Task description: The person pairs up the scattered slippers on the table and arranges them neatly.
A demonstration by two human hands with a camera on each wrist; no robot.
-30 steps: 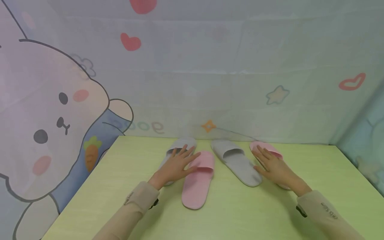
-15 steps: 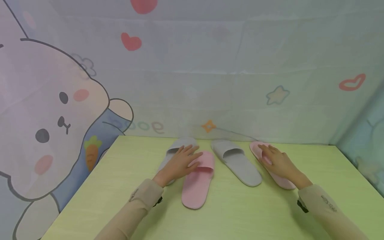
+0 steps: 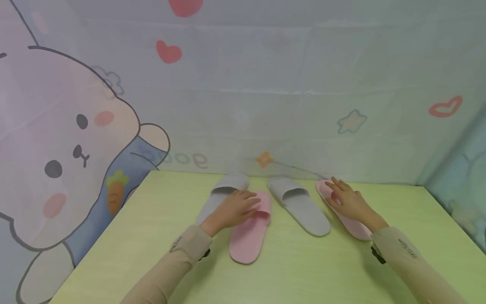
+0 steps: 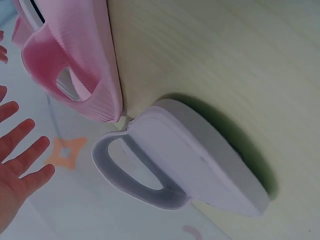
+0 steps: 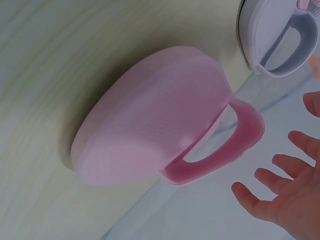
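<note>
Two pink slippers and two grey slippers lie on the table in the head view. My left hand [image 3: 232,209] hovers over the left pink slipper [image 3: 248,242], partly covering its strap and the edge of the left grey slipper [image 3: 229,183]. In the left wrist view, that hand's fingers [image 4: 31,150] are spread, apart from the grey slipper. My right hand [image 3: 351,203] is above the right pink slipper [image 3: 355,228] and hides part of its strap. The right wrist view shows a gap between its loosely bent fingers and this slipper. Between the hands lies the right grey slipper [image 3: 307,213].
The slippers are on a pale green-yellow table [image 3: 296,274]. Behind its back edge hangs a printed cloth [image 3: 265,105] with a cartoon animal, hearts and a star. Another printed cloth [image 3: 471,181] stands at the right side.
My left hand has moved right, over the left pink slipper's strap, its fingers more bent. My right hand has shifted slightly right and up. The slippers have stayed in place.
</note>
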